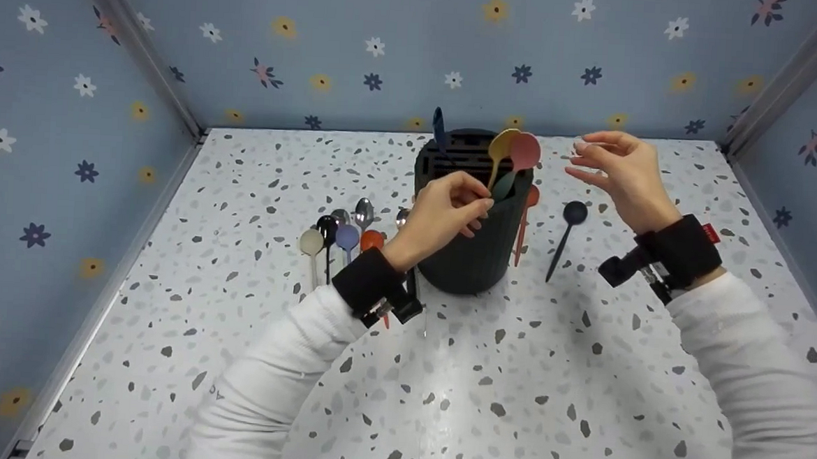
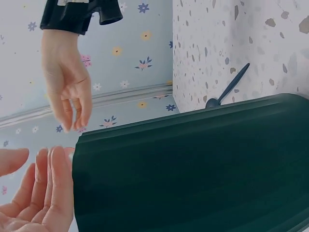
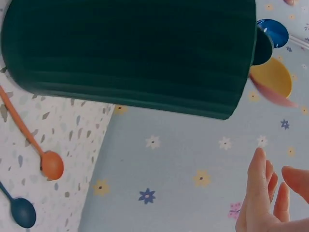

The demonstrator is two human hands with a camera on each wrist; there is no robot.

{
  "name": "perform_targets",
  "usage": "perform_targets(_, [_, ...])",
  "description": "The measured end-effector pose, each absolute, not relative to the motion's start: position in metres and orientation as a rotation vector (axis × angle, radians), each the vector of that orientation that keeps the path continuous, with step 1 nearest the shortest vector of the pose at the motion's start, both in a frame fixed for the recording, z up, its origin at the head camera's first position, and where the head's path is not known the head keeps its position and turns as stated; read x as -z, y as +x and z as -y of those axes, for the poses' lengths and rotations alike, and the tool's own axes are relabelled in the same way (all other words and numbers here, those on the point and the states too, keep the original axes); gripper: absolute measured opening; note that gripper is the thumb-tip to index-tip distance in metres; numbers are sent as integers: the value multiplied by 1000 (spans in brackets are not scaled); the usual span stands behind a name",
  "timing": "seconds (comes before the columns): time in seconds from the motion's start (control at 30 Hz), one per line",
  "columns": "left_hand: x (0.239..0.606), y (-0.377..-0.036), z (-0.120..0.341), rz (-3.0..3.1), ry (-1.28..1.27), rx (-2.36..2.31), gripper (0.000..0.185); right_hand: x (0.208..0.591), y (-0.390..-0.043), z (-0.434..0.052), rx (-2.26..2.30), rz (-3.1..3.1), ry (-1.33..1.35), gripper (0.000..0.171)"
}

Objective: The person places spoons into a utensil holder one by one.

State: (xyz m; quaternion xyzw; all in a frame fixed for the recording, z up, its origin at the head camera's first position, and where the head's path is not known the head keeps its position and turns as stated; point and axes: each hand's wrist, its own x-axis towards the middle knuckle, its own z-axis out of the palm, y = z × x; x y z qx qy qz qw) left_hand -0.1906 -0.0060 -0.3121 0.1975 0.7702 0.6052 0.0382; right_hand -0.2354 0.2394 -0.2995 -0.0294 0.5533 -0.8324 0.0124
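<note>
A dark green ribbed utensil holder (image 1: 473, 261) stands upright, with a slotted section at its back. From it rise a yellow spoon (image 1: 499, 147), a pink spoon (image 1: 526, 152), a green spoon (image 1: 503, 187) and a blue spoon (image 1: 439, 128). My left hand (image 1: 441, 210) is at the holder's front rim, beside the yellow spoon's handle; in the left wrist view its thumb and fingers (image 2: 58, 179) are apart with nothing between them. Raised to the right of the holder, my right hand (image 1: 624, 174) is empty, its fingers loosely bent and touching nothing.
Right of the holder lie an orange spoon (image 1: 532, 196) and a dark blue spoon (image 1: 575, 212). Several more spoons, including a beige one (image 1: 312, 242), a purple one (image 1: 346, 237) and a metal one (image 1: 364, 212), lie at left, partly behind my left arm. Flowered panels (image 1: 404, 54) enclose the speckled table (image 1: 511, 403).
</note>
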Motion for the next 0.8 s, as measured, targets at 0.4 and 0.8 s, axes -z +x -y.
perform_targets(0.4, [327,-185,8,-2245,726,-1787,12,336,-248,-259,2502,-1881,157,19])
perform_targets(0.8, [357,-175,-5,-2180,757,-1677,14,382,-254,-267,2392,-1822,239,19])
